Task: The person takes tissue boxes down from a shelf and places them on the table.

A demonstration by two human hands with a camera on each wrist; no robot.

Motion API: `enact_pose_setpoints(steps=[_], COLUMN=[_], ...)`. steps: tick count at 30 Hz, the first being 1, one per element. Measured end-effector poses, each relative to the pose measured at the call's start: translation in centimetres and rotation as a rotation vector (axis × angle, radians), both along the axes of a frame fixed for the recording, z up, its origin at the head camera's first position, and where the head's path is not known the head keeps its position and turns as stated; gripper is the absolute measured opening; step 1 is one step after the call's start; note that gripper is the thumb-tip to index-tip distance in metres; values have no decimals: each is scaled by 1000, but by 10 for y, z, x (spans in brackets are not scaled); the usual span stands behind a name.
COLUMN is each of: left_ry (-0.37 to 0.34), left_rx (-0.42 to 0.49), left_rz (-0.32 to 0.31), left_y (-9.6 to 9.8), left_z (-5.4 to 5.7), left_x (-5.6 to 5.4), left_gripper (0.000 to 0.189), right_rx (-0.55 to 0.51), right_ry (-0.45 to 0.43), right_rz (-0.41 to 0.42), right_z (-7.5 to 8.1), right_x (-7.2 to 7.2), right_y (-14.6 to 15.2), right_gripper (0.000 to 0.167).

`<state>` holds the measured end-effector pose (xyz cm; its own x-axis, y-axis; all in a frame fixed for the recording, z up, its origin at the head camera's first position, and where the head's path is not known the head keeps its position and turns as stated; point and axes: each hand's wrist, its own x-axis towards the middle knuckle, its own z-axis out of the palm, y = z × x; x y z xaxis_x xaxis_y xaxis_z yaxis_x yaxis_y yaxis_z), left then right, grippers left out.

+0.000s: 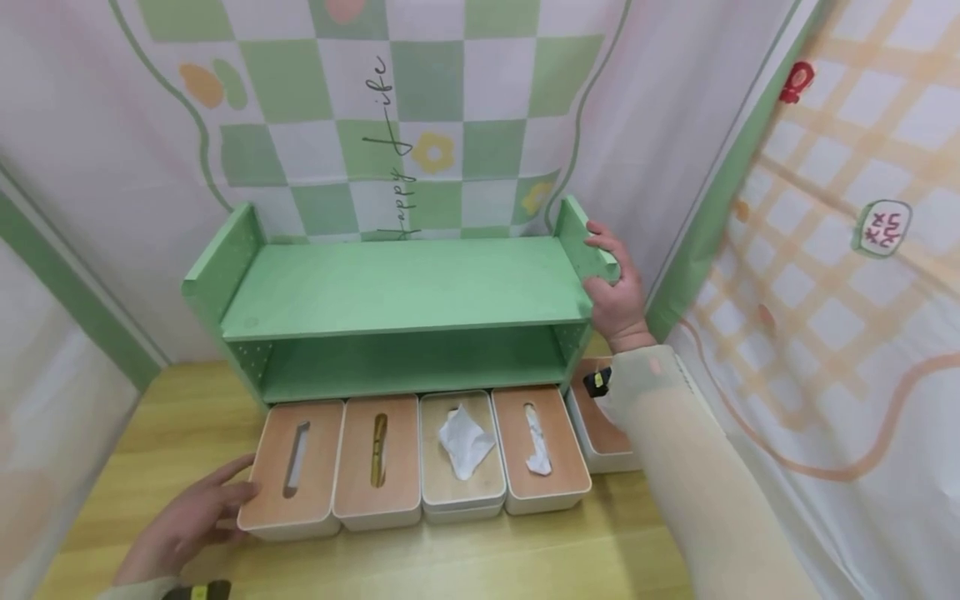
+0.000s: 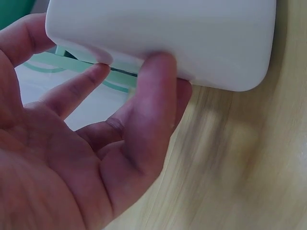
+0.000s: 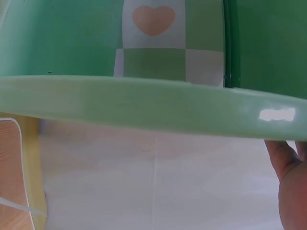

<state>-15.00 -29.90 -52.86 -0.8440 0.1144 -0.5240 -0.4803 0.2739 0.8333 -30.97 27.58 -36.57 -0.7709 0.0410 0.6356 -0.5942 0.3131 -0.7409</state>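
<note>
A green two-level shelf [image 1: 405, 283] stands at the back of the table. My right hand [image 1: 617, 296] grips the top of its right side panel, thumb and fingers around the edge. In the right wrist view, the panel's edge [image 3: 144, 105] crosses the picture and part of that hand shows at the right. My left hand [image 1: 191, 517] is beside the leftmost tissue box [image 1: 270, 450], its fingers against the left side. The left wrist view has bent fingers touching the box's white wall [image 2: 163, 33], not wrapped around it.
In the front row are a second tissue box [image 1: 356, 458], a paler box [image 1: 442, 487] with tissue sticking out, and another box [image 1: 562, 454]. One more box [image 1: 600, 425] sits right of the shelf, partly behind my sleeve. Printed curtains [image 1: 495, 83] enclose the wooden table [image 1: 420, 567].
</note>
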Motion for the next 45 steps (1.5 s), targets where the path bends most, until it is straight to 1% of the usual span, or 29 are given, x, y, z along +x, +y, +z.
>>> enact_pose_setpoints(steps=[5, 13, 17, 21, 24, 27, 29, 31, 33, 34, 37, 39, 40, 42, 45], left_ry=[-10, -2, -4, -2, 20, 57, 84, 115, 159, 179, 247, 286, 290, 308, 366], left_rx=[-37, -54, -67, -76, -89, -120, -168, -256, -374, -446, -640, -740, -782, -835, -904], left_rz=[27, 26, 33, 40, 34, 14, -7, -38, -87, -112, -177, -197, -199, -179, -145], left_y=[1, 1, 1, 1, 3, 7, 11, 15, 20, 22, 30, 36, 39, 47, 57], left_z=[1, 2, 2, 1, 0, -2, -1, 2, 7, 10, 20, 29, 33, 40, 48], left_x=[0, 2, 1, -1, -3, -6, -9, -12, -14, -14, -10, -5, -2, 5, 14], left_gripper=[78, 76, 77, 76, 75, 73, 71, 69, 67, 67, 65, 65, 66, 69, 74], right_rx=[14, 10, 16, 14, 14, 28, 51, 97, 151, 180, 242, 282, 310, 381, 502], right_ry=[-1, -12, -14, -5, -26, -84, -131, -193, -256, -284, -344, -332, -315, -284, -235], right_rz=[-19, -9, -15, -1, 6, 10, 8, -11, -42, -54, -72, -91, -110, -175, -292], right_z=[-1, -2, -1, 2, 3, 3, 5, 7, 10, 11, 10, 7, 5, 1, -6], right_x=[-3, -4, -5, -7, -5, -2, 1, 5, 9, 12, 24, 34, 39, 52, 69], right_y=[0, -1, -3, -5, -3, 1, 3, 6, 9, 10, 14, 15, 17, 18, 18], right_gripper=[58, 59, 60, 60, 59, 59, 59, 60, 61, 62, 69, 71, 72, 71, 70])
